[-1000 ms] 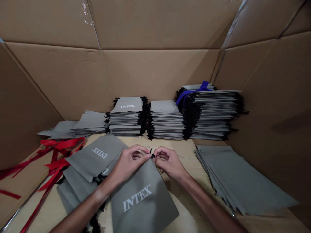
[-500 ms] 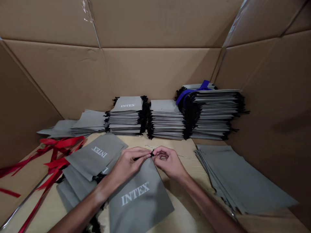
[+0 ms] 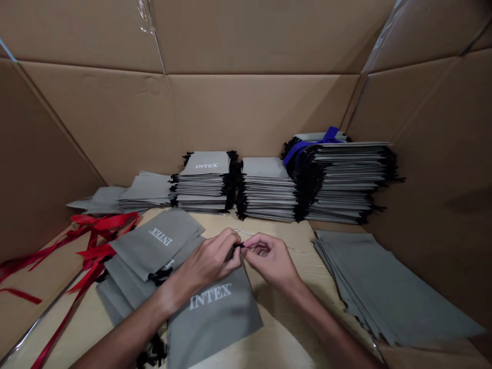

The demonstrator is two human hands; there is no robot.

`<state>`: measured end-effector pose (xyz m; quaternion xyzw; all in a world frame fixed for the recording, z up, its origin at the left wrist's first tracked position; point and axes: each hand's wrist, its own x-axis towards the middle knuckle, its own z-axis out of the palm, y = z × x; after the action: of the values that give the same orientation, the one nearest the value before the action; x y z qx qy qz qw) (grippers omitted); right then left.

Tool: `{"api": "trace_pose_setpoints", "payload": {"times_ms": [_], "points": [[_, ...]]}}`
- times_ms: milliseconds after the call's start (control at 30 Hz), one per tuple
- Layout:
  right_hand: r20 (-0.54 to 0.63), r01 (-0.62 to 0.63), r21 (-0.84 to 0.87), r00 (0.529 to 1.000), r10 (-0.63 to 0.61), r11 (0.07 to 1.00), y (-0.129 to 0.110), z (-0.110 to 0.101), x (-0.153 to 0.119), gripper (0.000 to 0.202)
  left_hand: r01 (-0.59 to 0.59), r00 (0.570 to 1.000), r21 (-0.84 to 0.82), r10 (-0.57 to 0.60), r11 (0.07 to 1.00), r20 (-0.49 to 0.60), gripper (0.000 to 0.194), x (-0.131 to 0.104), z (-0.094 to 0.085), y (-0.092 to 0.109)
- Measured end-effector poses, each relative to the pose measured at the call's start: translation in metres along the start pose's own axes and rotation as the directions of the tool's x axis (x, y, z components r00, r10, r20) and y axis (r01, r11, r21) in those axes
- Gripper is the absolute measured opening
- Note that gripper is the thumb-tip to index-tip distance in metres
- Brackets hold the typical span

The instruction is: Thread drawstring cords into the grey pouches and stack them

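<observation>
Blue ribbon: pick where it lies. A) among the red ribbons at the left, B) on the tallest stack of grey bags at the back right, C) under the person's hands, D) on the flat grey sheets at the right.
B: the blue ribbon is draped over the top of the tallest stack of grey bags at the back right, apart from both hands.

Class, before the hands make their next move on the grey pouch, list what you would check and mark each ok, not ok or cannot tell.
1. Left hand pinches the black cord at the mouth of the pouch: ok.
2. Right hand pinches the same cord: ok.
3. Pouch lies flat on the table, logo up: ok.
4. Cord knotted: cannot tell.
5. Red ribbons lie apart from the hands: ok.
6. Flat grey pile lies to the right of the right hand: ok.
</observation>
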<state>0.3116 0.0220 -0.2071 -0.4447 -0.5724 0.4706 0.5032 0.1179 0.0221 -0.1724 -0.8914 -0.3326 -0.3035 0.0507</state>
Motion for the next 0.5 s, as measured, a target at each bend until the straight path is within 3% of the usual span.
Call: {"api": "trace_pose_setpoints", "payload": {"times_ms": [200, 333, 500], "points": [[-0.014, 0.043, -0.009, 0.999, -0.043, 0.999, -0.006, -0.003, 0.001, 0.011, 0.051, 0.999, -0.16, -0.053, 0.986, -0.008, 0.01, 0.0, 0.001, -0.002], [0.034, 0.047, -0.041, 0.998, -0.045, 0.998, -0.006, -0.009, 0.003, 0.014, 0.139, 0.99, -0.374, -0.124, 0.917, 0.062, 0.01, 0.001, -0.001, -0.008], [0.044, 0.063, -0.088, 0.997, -0.06, 0.994, -0.008, -0.012, 0.001, 0.017, 0.184, 0.981, -0.458, -0.137, 0.87, 0.134, 0.01, 0.002, -0.006, -0.016]]}}
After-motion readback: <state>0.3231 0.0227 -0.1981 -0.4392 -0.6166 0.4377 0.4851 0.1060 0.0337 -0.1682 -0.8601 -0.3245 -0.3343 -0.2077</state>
